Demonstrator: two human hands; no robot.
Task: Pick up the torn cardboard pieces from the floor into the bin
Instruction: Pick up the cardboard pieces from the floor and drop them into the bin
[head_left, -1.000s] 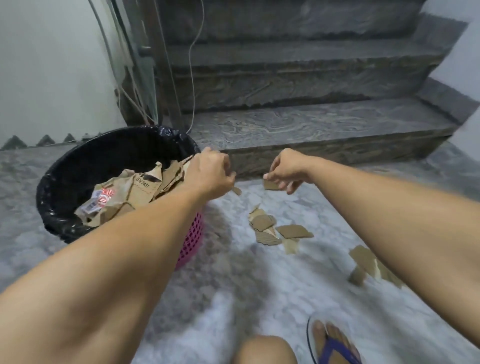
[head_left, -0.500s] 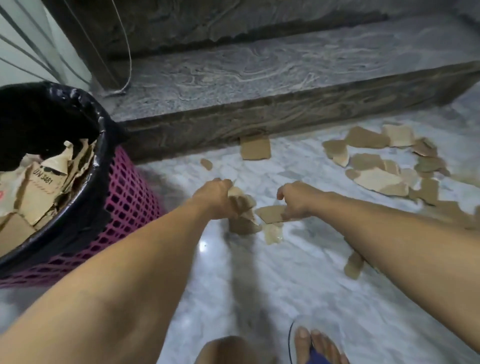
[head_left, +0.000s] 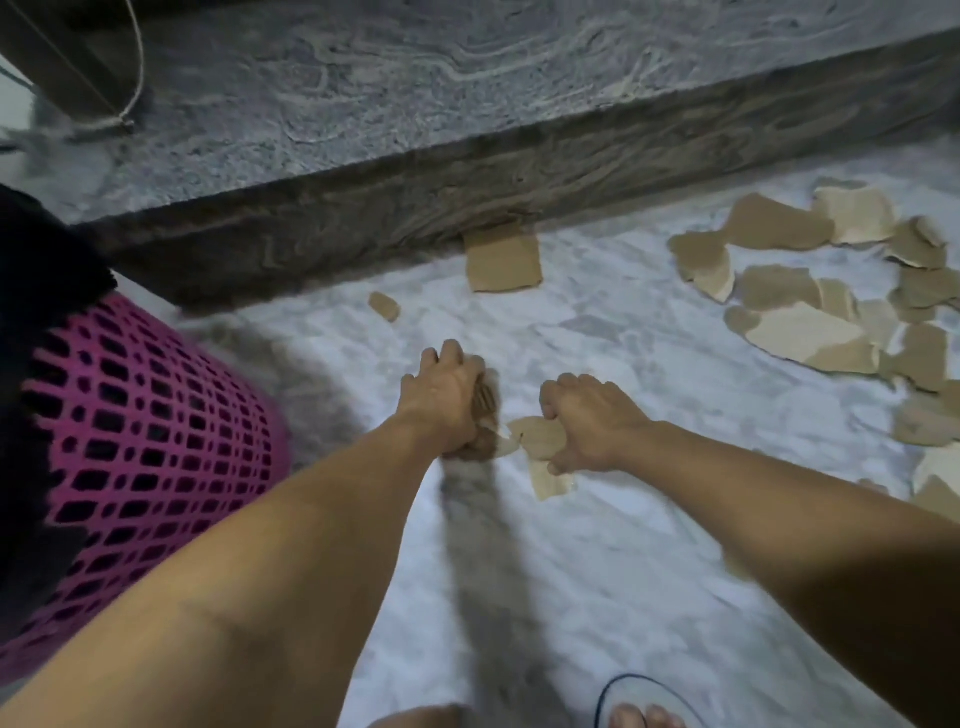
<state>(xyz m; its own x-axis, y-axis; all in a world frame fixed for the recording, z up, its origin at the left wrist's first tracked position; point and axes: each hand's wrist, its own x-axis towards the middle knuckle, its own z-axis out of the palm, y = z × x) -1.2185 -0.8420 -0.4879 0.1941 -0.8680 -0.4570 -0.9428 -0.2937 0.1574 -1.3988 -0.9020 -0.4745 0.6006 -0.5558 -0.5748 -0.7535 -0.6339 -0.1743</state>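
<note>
My left hand (head_left: 445, 400) is down on the marble floor, its fingers curled round a small wad of brown cardboard pieces (head_left: 483, 410). Just to its right, my right hand (head_left: 587, 423) grips a pale torn cardboard piece (head_left: 540, 441) that lies on the floor. The pink mesh bin (head_left: 156, 431) with a black liner stands at the left edge; its inside is out of view. A square piece (head_left: 503, 260) leans at the foot of the step, a small scrap (head_left: 384, 306) lies near it, and several torn pieces (head_left: 810, 306) are scattered at the right.
A grey stone step (head_left: 467, 156) runs across the back, right behind the pieces. A cord (head_left: 122, 119) hangs onto the step at top left. My knee and a sandalled foot (head_left: 644, 714) are at the bottom edge. Bare marble floor lies between my arms.
Both hands came down from the bin's rim to the pile on the floor. My view tilted down and right, so the bin's inside left the frame. My left hand closed tighter on its wad.
</note>
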